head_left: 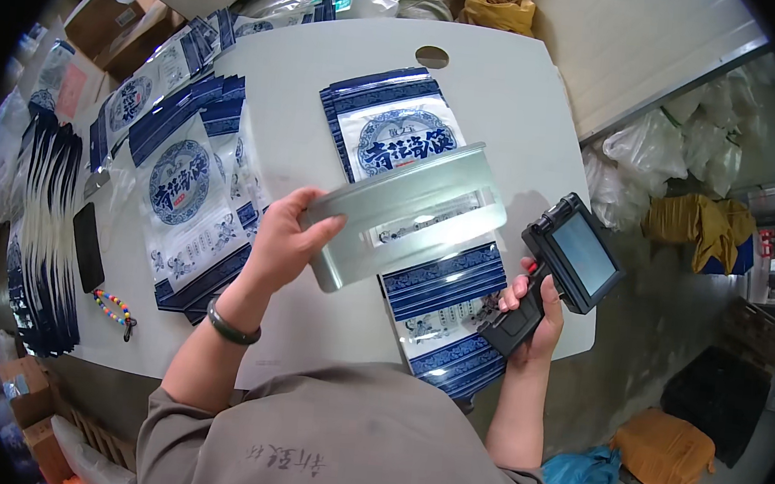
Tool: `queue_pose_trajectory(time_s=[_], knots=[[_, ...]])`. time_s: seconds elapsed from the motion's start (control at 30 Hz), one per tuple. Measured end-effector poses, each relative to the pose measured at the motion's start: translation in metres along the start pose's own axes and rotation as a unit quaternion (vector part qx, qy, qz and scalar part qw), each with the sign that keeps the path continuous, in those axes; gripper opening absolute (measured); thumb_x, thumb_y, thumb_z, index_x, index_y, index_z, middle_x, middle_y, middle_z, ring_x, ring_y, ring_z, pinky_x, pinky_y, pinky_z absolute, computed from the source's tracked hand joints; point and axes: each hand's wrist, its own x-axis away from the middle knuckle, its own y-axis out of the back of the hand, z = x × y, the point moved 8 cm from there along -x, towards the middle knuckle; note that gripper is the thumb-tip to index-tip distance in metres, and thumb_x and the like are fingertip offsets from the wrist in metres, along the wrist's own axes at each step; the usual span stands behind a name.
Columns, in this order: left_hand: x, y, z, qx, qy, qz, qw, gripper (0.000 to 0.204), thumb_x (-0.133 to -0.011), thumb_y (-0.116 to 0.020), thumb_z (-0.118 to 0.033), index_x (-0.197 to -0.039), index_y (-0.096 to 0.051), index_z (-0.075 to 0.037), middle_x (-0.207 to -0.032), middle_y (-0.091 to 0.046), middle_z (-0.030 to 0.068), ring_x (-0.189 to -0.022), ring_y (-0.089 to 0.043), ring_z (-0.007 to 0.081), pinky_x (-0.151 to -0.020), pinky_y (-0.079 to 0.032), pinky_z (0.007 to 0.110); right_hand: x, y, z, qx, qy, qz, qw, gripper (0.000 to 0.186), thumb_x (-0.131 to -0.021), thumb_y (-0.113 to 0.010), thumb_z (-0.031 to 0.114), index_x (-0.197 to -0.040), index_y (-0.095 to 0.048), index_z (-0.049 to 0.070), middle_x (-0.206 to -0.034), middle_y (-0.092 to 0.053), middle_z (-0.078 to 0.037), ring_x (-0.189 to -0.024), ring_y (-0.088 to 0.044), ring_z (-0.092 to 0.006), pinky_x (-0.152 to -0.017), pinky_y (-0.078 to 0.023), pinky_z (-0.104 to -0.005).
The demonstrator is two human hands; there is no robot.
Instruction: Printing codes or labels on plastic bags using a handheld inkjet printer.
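My left hand (pixel 279 237) grips the left end of a clear, rectangular plastic box (pixel 429 186), thumb on its near side. The box lies over a stack of blue-and-white printed plastic bags (pixel 406 133), and their print shows through it. My right hand (pixel 536 315) is wrapped round the handle of a black handheld printer (pixel 580 250) with a screen and a red button. It is held to the right of the box, above the table's right side. More bags (pixel 448 289) with blue bands spread out below the box, partly under the printer's handle.
On the left of the white table (pixel 299 96) lie fanned piles of similar bags (pixel 181 178), a black phone (pixel 87 246) with a beaded strap (pixel 112 308), and a tall row of stacked bags (pixel 47 231). Cardboard boxes (pixel 116 29) stand at the far left. Filled sacks (pixel 639 153) sit right.
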Motion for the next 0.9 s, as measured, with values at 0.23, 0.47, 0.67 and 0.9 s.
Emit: queue_pose_trajectory(time_s=[0.23,0.47,0.67,0.9], knots=[[-0.029,0.000,0.015,-0.083,0.010,-0.006,0.996,0.023,-0.082,-0.070,-0.016,-0.095,-0.058,-0.001,-0.080,-0.063,0.0040,-0.074,-0.055,0.0096,-0.069,-0.045,0.025,0.001,-0.010,0.001,0.064,0.000,0.004,0.998,0.043,-0.094,-0.056,0.029,-0.121,-0.046,-0.003,-0.075,-0.053,-0.007,-0.064,-0.053,-0.0170,-0.062,-0.047,-0.0307],[-0.033,-0.001,0.007,-0.191,-0.030,0.003,0.981,0.019,-0.082,-0.068,-0.014,-0.089,-0.057,0.000,-0.075,-0.062,0.0067,-0.071,-0.056,0.0122,-0.068,-0.046,0.027,0.008,-0.033,0.010,0.180,-0.001,-0.025,0.983,0.037,-0.086,-0.061,0.017,-0.114,-0.052,-0.005,-0.071,-0.056,-0.010,-0.059,-0.056,-0.0186,-0.057,-0.048,-0.0296],[-0.034,0.000,0.004,-0.225,-0.034,0.000,0.974,0.026,-0.081,-0.069,-0.021,-0.092,-0.061,0.001,-0.072,-0.061,0.0156,-0.066,-0.059,0.0205,-0.064,-0.047,0.032,0.016,-0.073,0.026,0.343,-0.012,-0.006,0.939,0.039,-0.079,-0.065,0.011,-0.113,-0.055,-0.006,-0.071,-0.059,-0.011,-0.058,-0.058,-0.0176,-0.056,-0.049,-0.0275],[-0.034,0.001,0.005,-0.224,-0.042,-0.007,0.974,0.026,-0.081,-0.069,-0.023,-0.092,-0.063,0.000,-0.070,-0.063,0.0166,-0.060,-0.060,0.0251,-0.059,-0.046,0.035,0.013,-0.102,0.002,0.461,-0.118,0.017,0.879,0.021,-0.080,-0.063,0.006,-0.099,-0.058,-0.001,-0.070,-0.059,-0.006,-0.059,-0.059,-0.0152,-0.055,-0.048,-0.0273]])
